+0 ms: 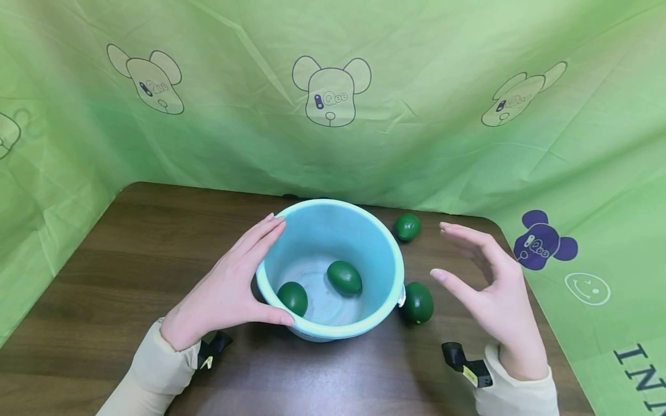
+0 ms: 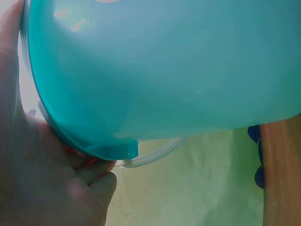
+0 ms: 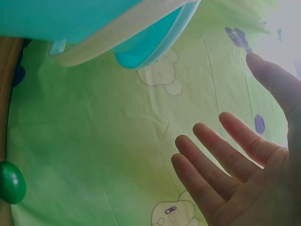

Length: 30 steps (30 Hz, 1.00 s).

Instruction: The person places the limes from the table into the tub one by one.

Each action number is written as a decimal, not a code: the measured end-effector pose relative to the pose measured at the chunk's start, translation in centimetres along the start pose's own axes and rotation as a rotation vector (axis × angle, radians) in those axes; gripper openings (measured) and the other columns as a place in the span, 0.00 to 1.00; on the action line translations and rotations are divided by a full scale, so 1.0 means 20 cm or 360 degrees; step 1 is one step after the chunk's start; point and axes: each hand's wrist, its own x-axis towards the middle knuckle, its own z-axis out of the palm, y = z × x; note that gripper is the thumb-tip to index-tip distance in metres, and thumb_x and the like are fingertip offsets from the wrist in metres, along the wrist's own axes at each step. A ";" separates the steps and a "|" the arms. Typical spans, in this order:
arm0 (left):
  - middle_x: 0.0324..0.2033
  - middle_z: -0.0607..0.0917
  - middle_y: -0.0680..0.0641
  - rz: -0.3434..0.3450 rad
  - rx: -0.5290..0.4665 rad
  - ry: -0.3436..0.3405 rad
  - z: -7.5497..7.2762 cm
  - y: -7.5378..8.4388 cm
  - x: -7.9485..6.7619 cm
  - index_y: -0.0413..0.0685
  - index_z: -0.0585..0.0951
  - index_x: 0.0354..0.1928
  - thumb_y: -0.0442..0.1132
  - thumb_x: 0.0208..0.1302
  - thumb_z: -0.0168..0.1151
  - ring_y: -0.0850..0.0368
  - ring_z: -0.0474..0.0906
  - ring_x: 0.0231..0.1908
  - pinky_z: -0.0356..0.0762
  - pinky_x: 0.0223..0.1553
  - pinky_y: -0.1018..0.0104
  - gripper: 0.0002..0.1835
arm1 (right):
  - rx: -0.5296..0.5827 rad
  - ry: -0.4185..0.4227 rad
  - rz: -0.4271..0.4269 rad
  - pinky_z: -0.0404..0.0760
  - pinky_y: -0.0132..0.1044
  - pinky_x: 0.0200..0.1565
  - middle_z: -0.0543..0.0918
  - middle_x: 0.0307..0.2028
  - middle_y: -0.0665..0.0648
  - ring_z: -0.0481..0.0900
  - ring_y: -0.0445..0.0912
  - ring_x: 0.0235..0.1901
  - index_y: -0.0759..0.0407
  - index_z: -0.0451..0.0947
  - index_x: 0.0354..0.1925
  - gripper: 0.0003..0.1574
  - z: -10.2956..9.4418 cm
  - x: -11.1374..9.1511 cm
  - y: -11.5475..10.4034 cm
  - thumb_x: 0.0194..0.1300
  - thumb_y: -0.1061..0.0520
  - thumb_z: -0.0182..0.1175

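On the desk [image 1: 130, 248], a blue bucket [image 1: 333, 228] holding two green fruits [image 1: 344, 278] is gripped by the left hand [image 1: 226, 292]; the right hand [image 1: 500, 294] is spread; by one-sided lifting, the fruits could be spilled.

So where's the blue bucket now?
In the head view, the blue bucket is near the centre, its rim gripped by the left hand, with two green fruits to its right.

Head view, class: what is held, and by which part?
The left hand holds the blue bucket by its rim's left side; the right hand holds nothing.
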 end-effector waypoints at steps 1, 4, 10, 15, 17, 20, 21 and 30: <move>0.71 0.48 0.56 0.0002 0.0001 0.0001 0.00 0.00 0.00 0.54 0.51 0.73 0.75 0.31 0.67 0.58 0.42 0.69 0.57 0.62 0.54 0.67 | -0.0006 -0.0001 0.0008 0.70 0.39 0.55 0.75 0.53 0.69 0.75 0.52 0.52 0.73 0.70 0.56 0.39 0.00 0.00 0.00 0.43 0.79 0.66; 0.71 0.48 0.56 0.0007 0.0004 0.0003 0.00 0.00 0.00 0.54 0.51 0.73 0.75 0.31 0.68 0.58 0.42 0.69 0.57 0.62 0.54 0.67 | -0.0029 -0.0014 0.0024 0.70 0.38 0.55 0.74 0.54 0.68 0.75 0.51 0.52 0.72 0.70 0.57 0.39 -0.02 -0.01 0.01 0.43 0.79 0.66; 0.71 0.48 0.56 0.0001 0.0011 0.0001 0.00 0.00 0.00 0.54 0.50 0.73 0.75 0.31 0.68 0.59 0.42 0.70 0.56 0.62 0.54 0.67 | -0.0119 -0.0054 0.0085 0.69 0.35 0.55 0.74 0.55 0.65 0.74 0.49 0.53 0.68 0.70 0.59 0.40 -0.03 -0.02 0.03 0.45 0.77 0.67; 0.71 0.48 0.56 0.0003 0.0008 0.0001 0.00 0.00 0.00 0.55 0.50 0.73 0.75 0.31 0.68 0.58 0.42 0.69 0.56 0.62 0.54 0.67 | -0.0150 -0.0067 0.0167 0.68 0.34 0.56 0.74 0.56 0.62 0.73 0.50 0.55 0.65 0.70 0.60 0.40 -0.04 -0.02 0.05 0.47 0.75 0.68; 0.71 0.48 0.56 0.0006 0.0009 0.0001 0.00 0.00 0.00 0.55 0.50 0.73 0.75 0.31 0.68 0.58 0.42 0.69 0.56 0.62 0.54 0.67 | -0.0161 -0.0078 0.0226 0.67 0.34 0.56 0.74 0.57 0.59 0.72 0.50 0.55 0.61 0.70 0.61 0.41 -0.05 -0.02 0.06 0.48 0.73 0.68; 0.71 0.48 0.56 0.0007 0.0009 0.0005 0.00 0.00 0.00 0.55 0.50 0.73 0.75 0.31 0.68 0.58 0.42 0.69 0.56 0.62 0.54 0.67 | -0.0196 -0.0104 0.0288 0.67 0.32 0.56 0.74 0.58 0.54 0.72 0.50 0.56 0.56 0.69 0.63 0.42 -0.07 -0.03 0.12 0.50 0.70 0.69; 0.71 0.48 0.56 0.0007 0.0010 0.0006 0.00 0.00 0.00 0.55 0.50 0.73 0.75 0.30 0.68 0.59 0.42 0.69 0.56 0.62 0.54 0.67 | -0.0221 -0.0113 0.0312 0.67 0.31 0.56 0.74 0.58 0.52 0.72 0.49 0.56 0.53 0.69 0.63 0.42 -0.08 -0.04 0.14 0.50 0.68 0.70; 0.71 0.48 0.56 0.0004 0.0002 0.0003 0.00 0.00 0.00 0.55 0.50 0.73 0.75 0.31 0.68 0.59 0.42 0.69 0.57 0.62 0.54 0.67 | -0.0389 -0.0187 0.0470 0.67 0.25 0.52 0.75 0.57 0.46 0.72 0.43 0.56 0.41 0.68 0.63 0.41 -0.13 -0.09 0.27 0.54 0.58 0.70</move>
